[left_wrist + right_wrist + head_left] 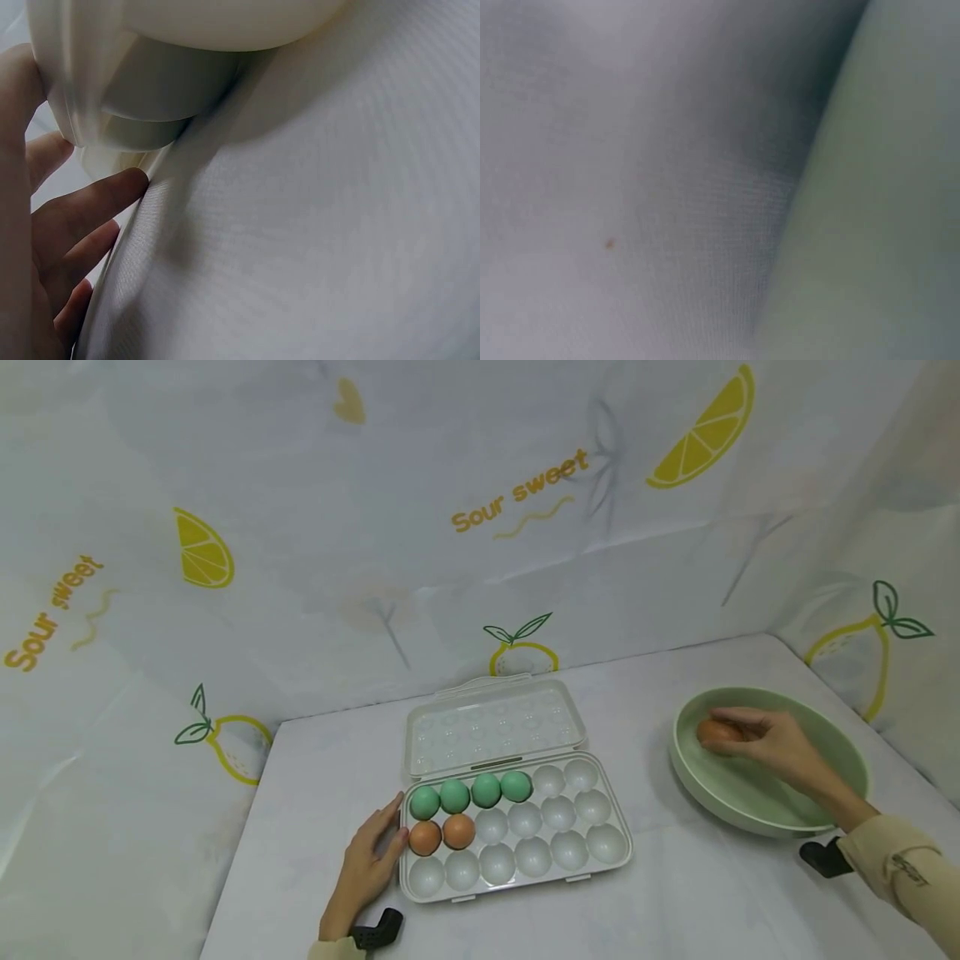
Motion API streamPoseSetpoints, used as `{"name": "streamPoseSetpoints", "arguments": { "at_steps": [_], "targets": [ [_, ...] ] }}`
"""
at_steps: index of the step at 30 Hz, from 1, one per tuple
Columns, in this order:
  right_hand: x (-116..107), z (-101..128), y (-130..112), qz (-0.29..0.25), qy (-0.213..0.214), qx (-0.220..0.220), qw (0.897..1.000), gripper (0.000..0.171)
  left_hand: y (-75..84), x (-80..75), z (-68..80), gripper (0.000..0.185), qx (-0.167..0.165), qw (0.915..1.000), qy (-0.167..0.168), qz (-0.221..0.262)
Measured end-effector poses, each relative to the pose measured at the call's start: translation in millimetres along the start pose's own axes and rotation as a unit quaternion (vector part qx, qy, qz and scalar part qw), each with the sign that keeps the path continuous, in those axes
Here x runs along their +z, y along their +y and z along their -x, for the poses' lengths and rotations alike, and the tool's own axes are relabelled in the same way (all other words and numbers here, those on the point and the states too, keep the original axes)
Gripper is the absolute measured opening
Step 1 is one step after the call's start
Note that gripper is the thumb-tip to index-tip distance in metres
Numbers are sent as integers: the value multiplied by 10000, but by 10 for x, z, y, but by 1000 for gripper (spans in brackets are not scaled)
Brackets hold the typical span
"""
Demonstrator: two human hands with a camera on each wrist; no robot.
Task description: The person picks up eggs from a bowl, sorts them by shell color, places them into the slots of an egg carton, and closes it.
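Note:
A clear plastic egg tray (600, 868) lies open on the table, lid folded back. Its back row holds several green eggs (455, 795), and two brown eggs (458, 831) sit in the middle row at the left. My left hand (369, 860) rests flat against the tray's left end, fingers straight; the left wrist view shows those fingers (90, 202) against the tray's edge (112, 135). Inside the pale green bowl (750, 814) at the right, my right hand (757, 739) curls around a brown egg (716, 732). The right wrist view shows only the bowl's blurred wall (877, 225).
A white cloth (712, 902) with lemon prints covers the table and rises as a backdrop on three sides. Most tray cups stand empty. Bare cloth lies between tray and bowl and along the front edge.

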State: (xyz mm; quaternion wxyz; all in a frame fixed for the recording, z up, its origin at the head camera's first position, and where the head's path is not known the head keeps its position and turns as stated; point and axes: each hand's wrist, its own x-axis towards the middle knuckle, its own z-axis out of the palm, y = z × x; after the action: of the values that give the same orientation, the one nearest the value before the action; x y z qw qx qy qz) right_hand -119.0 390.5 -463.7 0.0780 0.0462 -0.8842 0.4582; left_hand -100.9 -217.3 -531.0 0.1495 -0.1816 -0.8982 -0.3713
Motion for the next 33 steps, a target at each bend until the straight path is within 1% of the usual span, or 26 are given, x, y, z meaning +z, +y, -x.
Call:
{"name": "streamPoseSetpoints", "arguments": {
  "at_steps": [4,7,10,13,18,22,27,29,33],
  "targets": [
    [38,-2,12,85,-107,-199,9997,53,0,7,5,53,0,10000,32,-1],
    [68,-7,10,-46,-198,-337,9992,54,-2,11,7,53,-20,10000,36,14],
    [102,-11,14,-287,-335,-455,9980,56,-7,12,10,54,-39,10000,30,20],
    [135,-12,37,-379,-461,-553,9967,57,-12,10,11,54,-16,10000,40,41],
    [175,-20,54,-178,-552,-782,9952,56,-6,3,11,54,31,10000,77,16],
    [193,-27,67,-43,-572,-928,9940,54,4,-4,7,53,-8,10000,67,-21],
    [192,-23,71,129,-543,-848,9948,50,11,-13,7,53,-163,9999,-34,-1],
    [192,-17,59,16,-509,-806,9954,50,6,-14,7,53,-191,9998,-63,19],
    [182,0,1,-446,-441,-671,9958,49,-5,-9,5,54,-146,9999,-57,42]
  ]
}}
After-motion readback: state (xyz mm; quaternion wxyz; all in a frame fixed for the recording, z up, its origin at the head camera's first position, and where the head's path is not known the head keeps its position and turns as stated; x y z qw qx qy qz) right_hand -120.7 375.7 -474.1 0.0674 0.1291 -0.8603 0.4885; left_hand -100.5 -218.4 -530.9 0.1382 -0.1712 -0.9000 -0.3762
